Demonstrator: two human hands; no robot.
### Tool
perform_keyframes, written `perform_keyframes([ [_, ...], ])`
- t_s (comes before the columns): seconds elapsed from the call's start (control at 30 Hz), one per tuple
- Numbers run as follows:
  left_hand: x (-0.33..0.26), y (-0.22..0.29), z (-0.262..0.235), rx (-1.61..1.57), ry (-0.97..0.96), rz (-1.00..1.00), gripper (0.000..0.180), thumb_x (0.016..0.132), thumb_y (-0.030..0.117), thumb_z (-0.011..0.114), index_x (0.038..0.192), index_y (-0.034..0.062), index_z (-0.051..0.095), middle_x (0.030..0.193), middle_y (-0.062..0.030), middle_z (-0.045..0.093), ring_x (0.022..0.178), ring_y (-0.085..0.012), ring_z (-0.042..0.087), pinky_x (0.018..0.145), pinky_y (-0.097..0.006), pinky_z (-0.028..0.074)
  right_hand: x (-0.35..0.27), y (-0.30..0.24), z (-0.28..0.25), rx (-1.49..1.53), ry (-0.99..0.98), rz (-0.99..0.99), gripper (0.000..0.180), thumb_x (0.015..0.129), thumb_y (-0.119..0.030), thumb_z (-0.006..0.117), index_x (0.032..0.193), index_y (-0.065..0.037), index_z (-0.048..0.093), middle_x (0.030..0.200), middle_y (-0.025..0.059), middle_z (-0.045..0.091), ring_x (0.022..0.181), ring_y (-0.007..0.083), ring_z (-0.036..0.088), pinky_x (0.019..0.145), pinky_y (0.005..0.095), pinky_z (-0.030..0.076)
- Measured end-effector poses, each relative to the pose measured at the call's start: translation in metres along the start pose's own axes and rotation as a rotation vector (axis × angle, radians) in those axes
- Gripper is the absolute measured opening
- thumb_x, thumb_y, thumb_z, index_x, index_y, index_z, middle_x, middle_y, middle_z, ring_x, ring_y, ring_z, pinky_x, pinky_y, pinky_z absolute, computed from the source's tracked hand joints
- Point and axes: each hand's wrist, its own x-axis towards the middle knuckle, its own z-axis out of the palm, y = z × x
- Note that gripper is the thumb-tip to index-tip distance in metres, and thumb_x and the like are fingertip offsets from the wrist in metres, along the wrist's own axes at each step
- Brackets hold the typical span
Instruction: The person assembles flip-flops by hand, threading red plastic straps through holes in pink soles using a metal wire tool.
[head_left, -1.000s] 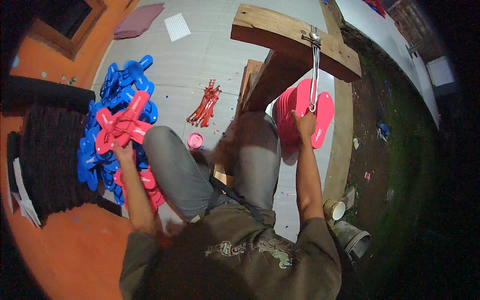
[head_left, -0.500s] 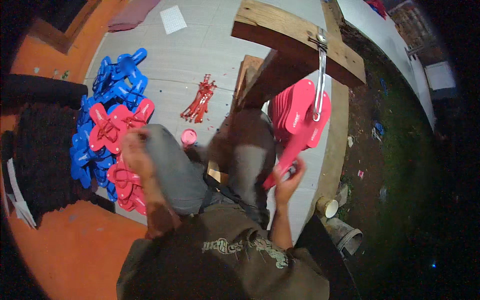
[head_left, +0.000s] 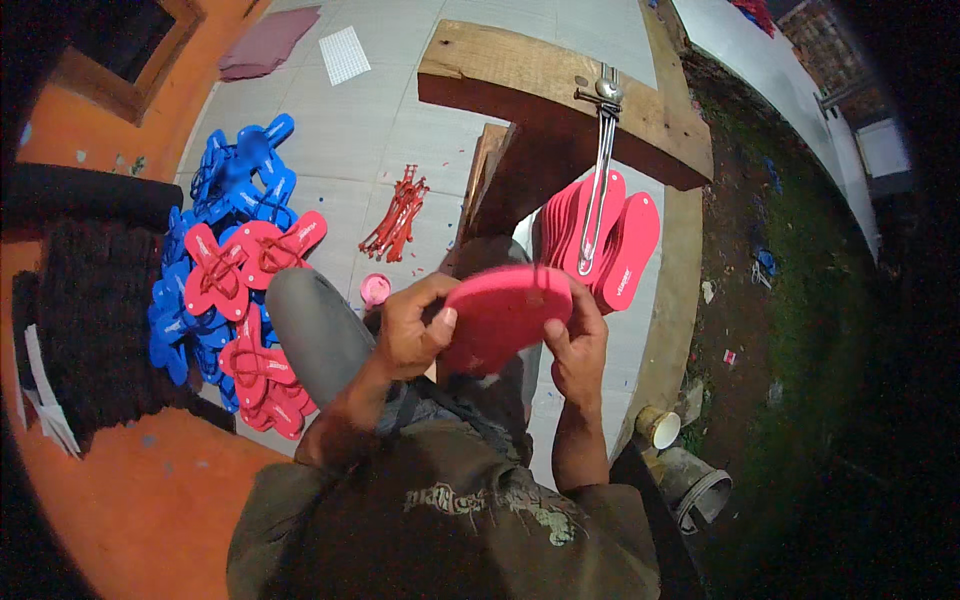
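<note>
A pinkish-red flip-flop sole [head_left: 505,320] is held over my lap, slightly blurred. My left hand [head_left: 415,325] pinches its left edge between thumb and fingers, while my right hand [head_left: 580,350] grips the right edge. Just beyond the sole, a long looped metal tool [head_left: 598,190] hangs from a wooden beam [head_left: 540,85]. Behind it leans a row of matching red soles [head_left: 628,255]. Red rubber straps [head_left: 400,215] lie bunched on the tiles, with a small pink cup [head_left: 375,290] nearer my left knee. No strap can be made out on the held sole.
Strapped red flip-flops [head_left: 260,365] and blue flip-flops [head_left: 240,185] are heaped to my left. A dark textured stack [head_left: 100,320] stands by the orange wall. White paper [head_left: 344,56] lies at the back. On the right, a floor edge drops to dirt, near a bucket [head_left: 695,490].
My left hand has come from the red flip-flops on the left to the sole. My right hand has brought the sole from beside the row to over my lap.
</note>
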Motion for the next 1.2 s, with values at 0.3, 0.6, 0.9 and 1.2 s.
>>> perform_keyframes([
  [0.3, 0.065, 0.07, 0.008, 0.072, -0.326, 0.596, 0.023, 0.064, 0.008, 0.066, 0.085, 0.0016, 0.058, 0.083, -0.0105, 0.057, 0.074, -0.0265, 0.058, 0.064, -0.033, 0.048, 0.018, -0.062, 0.004, -0.172, -0.147, -0.449, 0.024, 0.067, -0.012, 0.068, 0.089, -0.005, 0.061, 0.086, 0.0105, 0.061, 0.082, 0.0255, 0.058, 0.081, 0.0379, 0.044],
  [0.6, 0.093, 0.074, 0.01, 0.018, -0.353, 0.781, 0.025, 0.06, 0.008, 0.063, 0.085, 0.0027, 0.06, 0.088, -0.007, 0.054, 0.078, -0.0232, 0.053, 0.065, -0.036, 0.045, 0.047, -0.072, -0.002, -0.158, -0.147, -0.752, 0.019, 0.067, -0.019, 0.069, 0.079, -0.006, 0.062, 0.084, 0.01, 0.062, 0.083, 0.0266, 0.059, 0.08, 0.0418, 0.046],
  [0.9, 0.093, 0.076, 0.006, 0.035, -0.335, 0.69, 0.028, 0.061, 0.011, 0.064, 0.087, 0.0019, 0.059, 0.085, -0.0071, 0.054, 0.078, -0.0233, 0.051, 0.066, -0.036, 0.043, 0.05, -0.072, -0.005, -0.223, -0.184, -0.743, 0.021, 0.068, -0.015, 0.069, 0.084, -0.006, 0.059, 0.086, 0.0111, 0.061, 0.081, 0.0265, 0.058, 0.077, 0.041, 0.046],
  [1.2, 0.155, 0.075, 0.035, 0.646, 0.652, 0.768, 0.078, 0.05, 0.029, 0.082, 0.111, 0.0087, 0.037, 0.101, -0.013, 0.033, 0.095, -0.0267, 0.032, 0.081, -0.038, 0.03, 0.113, -0.064, 0.013, -0.681, 0.738, -0.833, 0.053, 0.071, -0.019, 0.07, 0.111, -0.004, 0.038, 0.095, 0.0055, 0.038, 0.086, 0.0147, 0.038, 0.076, 0.0269, 0.032],
])
